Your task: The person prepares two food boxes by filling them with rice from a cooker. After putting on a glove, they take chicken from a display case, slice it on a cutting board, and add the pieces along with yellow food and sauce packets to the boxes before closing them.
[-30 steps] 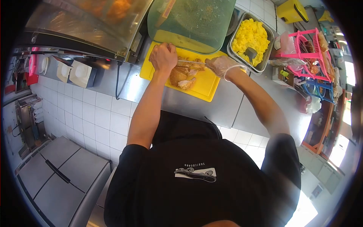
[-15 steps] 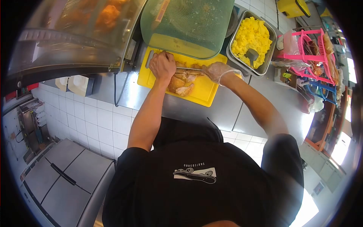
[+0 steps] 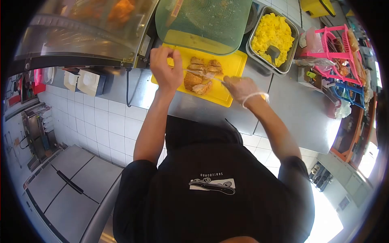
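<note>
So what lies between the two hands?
Head view: cut fried chicken pieces on the yellow cutting board lie between the left hand and the gloved right hand, with a blurred knife crossing above them.

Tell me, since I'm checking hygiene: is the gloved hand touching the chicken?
Apart. The head view shows a strip of yellow board between the gloved right hand and the chicken.

I count one yellow cutting board, four pieces of fried chicken, one knife, one metal tray of yellow food with one scoop, one green cover, two white boxes, one bare left hand and one gloved right hand.
</note>
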Motion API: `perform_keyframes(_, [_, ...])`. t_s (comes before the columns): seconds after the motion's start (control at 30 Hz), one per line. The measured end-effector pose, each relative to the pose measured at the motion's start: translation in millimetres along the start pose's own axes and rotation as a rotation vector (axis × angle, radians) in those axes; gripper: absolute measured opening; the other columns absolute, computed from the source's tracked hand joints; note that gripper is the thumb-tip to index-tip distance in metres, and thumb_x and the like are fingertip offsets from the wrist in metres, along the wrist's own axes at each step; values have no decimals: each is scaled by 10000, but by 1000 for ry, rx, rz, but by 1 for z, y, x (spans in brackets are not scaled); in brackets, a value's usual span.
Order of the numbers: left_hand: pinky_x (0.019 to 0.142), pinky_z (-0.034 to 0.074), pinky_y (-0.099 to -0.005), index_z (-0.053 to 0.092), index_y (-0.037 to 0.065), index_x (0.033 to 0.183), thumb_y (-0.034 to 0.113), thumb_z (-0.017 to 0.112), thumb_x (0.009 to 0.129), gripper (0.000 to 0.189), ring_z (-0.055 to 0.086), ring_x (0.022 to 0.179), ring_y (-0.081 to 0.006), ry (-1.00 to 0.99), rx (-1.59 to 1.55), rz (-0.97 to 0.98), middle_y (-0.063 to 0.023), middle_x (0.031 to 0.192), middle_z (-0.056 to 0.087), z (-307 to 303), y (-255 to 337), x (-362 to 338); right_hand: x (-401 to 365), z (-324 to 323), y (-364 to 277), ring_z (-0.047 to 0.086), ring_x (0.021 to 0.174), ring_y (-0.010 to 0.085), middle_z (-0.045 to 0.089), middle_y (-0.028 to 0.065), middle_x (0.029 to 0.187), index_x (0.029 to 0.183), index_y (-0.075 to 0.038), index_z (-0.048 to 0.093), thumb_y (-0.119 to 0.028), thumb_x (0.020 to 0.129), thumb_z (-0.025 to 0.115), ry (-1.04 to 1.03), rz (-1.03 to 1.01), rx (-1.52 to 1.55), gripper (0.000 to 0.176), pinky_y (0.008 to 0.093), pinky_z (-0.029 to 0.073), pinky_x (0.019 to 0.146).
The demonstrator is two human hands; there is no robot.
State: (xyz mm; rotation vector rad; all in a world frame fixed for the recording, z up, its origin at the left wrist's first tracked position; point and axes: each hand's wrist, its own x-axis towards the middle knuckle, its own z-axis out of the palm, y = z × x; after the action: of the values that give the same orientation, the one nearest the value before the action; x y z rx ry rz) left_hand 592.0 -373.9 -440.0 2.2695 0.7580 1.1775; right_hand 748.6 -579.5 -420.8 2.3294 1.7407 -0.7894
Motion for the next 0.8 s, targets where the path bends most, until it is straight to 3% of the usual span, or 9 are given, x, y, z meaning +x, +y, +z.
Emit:
perform_keyframes(0.07, [689,413,-408,557,20,792,36,622,859,95,517,773,-295,-8,-83,29,-112,771,569,-23,8,-10,-13,23,2,688,814,400,701,190,907,1135,-91,547,-323,1045,435,-7,-6,71,273,510,545,706])
perform_keyframes(0.1, [689,413,-408,557,20,792,36,622,859,95,517,773,-295,-7,-81,29,-112,771,569,-32,9,-17,-17,35,2,686,848,410,700,192,904,1143,-115,559,-367,1053,420,-19,65,128,302,516,544,748])
perform_keyframes(0.23, [708,424,-399,571,10,814,40,612,879,83,524,792,-295,-31,-49,-122,-114,790,577,-52,-1,-46,-15,66,16,684,892,413,699,202,919,1150,-123,567,-381,1058,404,-18,118,162,319,512,546,780])
perform_keyframes(0.3, [721,433,-397,579,9,830,37,604,887,68,530,799,-289,-41,-15,-184,-108,790,583,-59,-3,-54,-11,56,20,684,918,409,699,210,939,1157,-123,571,-388,1059,401,-122,100,81,330,505,550,791])
perform_keyframes(0.53, [724,440,-394,581,8,834,50,615,889,77,536,793,-284,-49,-16,-233,-109,793,590,-68,-1,-65,12,32,29,684,924,399,702,203,961,1133,-98,589,-374,1057,409,-146,99,18,338,507,548,796])
perform_keyframes(0.6, [710,365,-341,599,43,866,92,619,925,80,508,800,-193,-37,-57,-234,-50,801,590,-69,-2,-70,16,31,33,679,849,391,698,189,901,1113,-115,591,-393,1047,432,-29,76,-3,327,509,527,737])
perform_keyframes(0.8, [717,373,-342,608,43,886,99,625,924,69,536,826,-194,-104,-35,-315,-46,820,607,-72,-3,-84,20,30,31,672,829,406,692,200,877,1106,-104,585,-391,1047,436,10,110,29,329,517,523,724])
